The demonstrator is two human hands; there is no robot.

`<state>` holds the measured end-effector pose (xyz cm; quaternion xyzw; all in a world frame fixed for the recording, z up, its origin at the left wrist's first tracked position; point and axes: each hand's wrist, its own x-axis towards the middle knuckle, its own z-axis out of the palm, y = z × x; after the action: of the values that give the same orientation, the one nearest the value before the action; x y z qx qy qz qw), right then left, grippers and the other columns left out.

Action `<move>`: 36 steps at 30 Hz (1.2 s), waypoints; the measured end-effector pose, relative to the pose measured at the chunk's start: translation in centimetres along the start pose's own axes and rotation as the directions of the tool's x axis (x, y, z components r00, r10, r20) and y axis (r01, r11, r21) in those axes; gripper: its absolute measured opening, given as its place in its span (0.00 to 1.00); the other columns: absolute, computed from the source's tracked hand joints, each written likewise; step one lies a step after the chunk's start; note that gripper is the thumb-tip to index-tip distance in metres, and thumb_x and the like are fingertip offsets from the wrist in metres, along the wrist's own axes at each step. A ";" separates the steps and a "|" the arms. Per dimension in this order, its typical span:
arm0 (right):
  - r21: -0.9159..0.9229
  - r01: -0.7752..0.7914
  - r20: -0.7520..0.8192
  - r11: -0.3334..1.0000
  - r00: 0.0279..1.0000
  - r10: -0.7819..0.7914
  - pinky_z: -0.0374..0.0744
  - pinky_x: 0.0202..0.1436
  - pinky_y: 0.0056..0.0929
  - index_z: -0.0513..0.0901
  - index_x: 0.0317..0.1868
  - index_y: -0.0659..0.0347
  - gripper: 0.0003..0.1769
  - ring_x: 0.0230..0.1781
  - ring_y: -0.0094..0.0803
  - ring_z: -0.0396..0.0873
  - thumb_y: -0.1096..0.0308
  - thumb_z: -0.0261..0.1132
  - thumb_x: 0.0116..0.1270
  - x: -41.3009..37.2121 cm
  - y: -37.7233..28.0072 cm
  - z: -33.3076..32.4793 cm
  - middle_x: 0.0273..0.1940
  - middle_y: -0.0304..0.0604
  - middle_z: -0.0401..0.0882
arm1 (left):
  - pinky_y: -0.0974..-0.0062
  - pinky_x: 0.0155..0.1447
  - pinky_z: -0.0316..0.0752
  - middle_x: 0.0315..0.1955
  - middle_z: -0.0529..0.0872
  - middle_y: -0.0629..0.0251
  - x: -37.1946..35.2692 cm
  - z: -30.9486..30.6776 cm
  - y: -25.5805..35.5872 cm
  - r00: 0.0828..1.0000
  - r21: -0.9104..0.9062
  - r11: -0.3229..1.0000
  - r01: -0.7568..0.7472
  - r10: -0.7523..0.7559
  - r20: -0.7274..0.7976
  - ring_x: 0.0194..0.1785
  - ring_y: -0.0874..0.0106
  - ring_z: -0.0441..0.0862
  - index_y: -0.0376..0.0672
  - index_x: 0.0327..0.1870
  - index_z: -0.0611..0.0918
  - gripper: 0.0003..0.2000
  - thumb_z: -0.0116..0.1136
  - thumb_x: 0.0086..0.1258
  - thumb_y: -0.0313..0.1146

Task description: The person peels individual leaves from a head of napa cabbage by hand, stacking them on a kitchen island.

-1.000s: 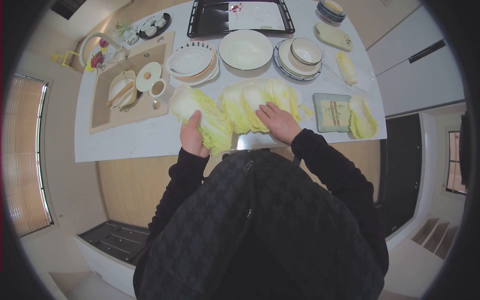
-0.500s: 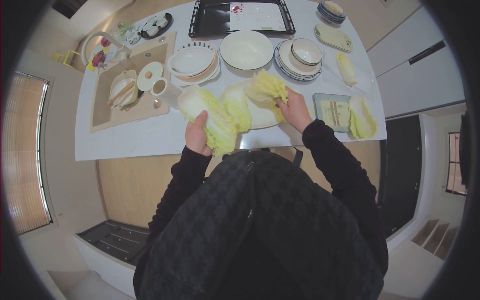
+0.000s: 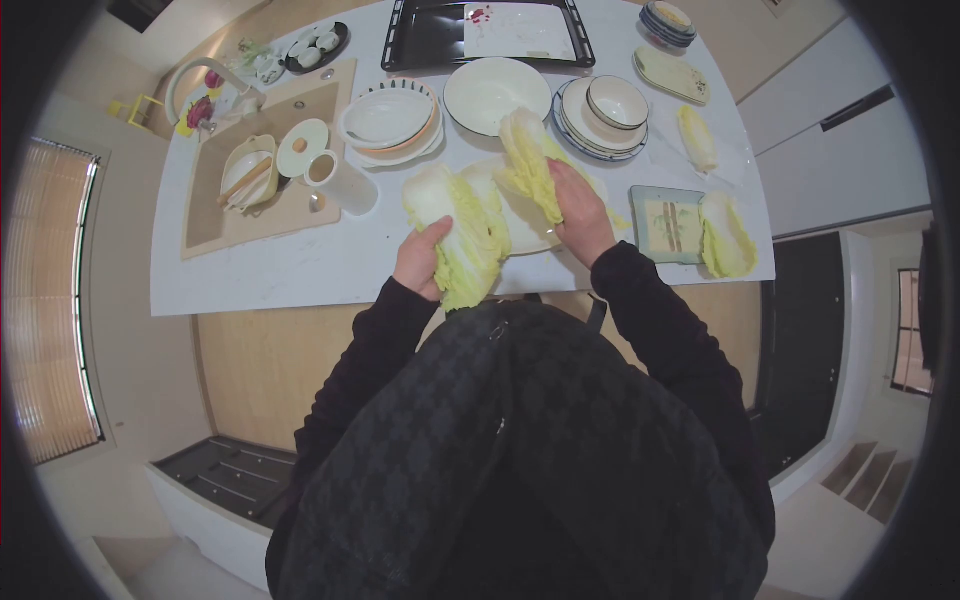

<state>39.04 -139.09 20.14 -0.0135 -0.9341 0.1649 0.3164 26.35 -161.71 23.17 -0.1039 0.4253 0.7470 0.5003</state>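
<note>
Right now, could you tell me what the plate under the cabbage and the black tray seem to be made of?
The plate beneath the cabbage looks like glazed ceramic, glossy and cream. The tray is probably coated metal: dark, thin raised rim.

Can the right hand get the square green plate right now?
Probably not yet: the right hand is full, holding pale yellow-green cabbage leaves. The square green patterned plate lies close beside it with nothing between, so after letting go, likely yes.
</note>
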 end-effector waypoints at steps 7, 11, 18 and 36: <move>-0.001 0.063 0.218 0.998 0.974 -0.061 0.70 0.72 0.47 0.70 0.65 0.73 0.32 0.63 0.56 0.72 0.95 0.53 0.57 -1.7 -0.6 0.6 0.61 0.64 0.73 | 0.59 0.59 0.79 0.52 0.86 0.53 2.4 1.4 0.7 0.988 -0.109 0.982 0.153 -0.153 0.006 0.53 0.56 0.85 0.36 0.57 0.80 0.16 0.56 0.73 0.34; 0.090 -0.154 0.295 0.984 0.948 0.121 0.72 0.70 0.43 0.72 0.65 0.66 0.33 0.63 0.51 0.74 0.91 0.56 0.57 -1.3 -1.4 -0.4 0.61 0.55 0.76 | 0.59 0.56 0.80 0.48 0.87 0.52 3.3 3.9 -0.2 0.984 -0.103 0.983 0.154 -0.161 -0.071 0.49 0.55 0.86 0.36 0.53 0.81 0.14 0.53 0.71 0.32; 0.230 -0.248 0.293 0.941 0.940 0.176 0.74 0.65 0.43 0.74 0.63 0.63 0.27 0.59 0.51 0.76 0.84 0.53 0.61 -0.4 -2.4 -1.5 0.59 0.54 0.78 | 0.55 0.63 0.74 0.53 0.84 0.51 4.8 6.1 -0.8 0.957 -0.161 0.945 0.284 -0.289 -0.012 0.54 0.52 0.82 0.39 0.59 0.77 0.18 0.49 0.71 0.33; -0.106 -0.008 0.423 0.994 0.904 0.053 0.81 0.61 0.48 0.73 0.61 0.74 0.28 0.67 0.61 0.69 0.78 0.71 0.61 -2.0 -2.9 0.5 0.64 0.63 0.71 | 0.60 0.55 0.75 0.44 0.86 0.55 6.6 6.5 -1.8 0.968 -0.133 0.971 0.198 -0.215 -0.132 0.44 0.54 0.82 0.43 0.49 0.80 0.17 0.50 0.58 0.33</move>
<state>40.52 -142.20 19.50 -0.0080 -0.9874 0.1210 0.1013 26.48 -152.32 22.33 -0.2314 0.4025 0.7050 0.5361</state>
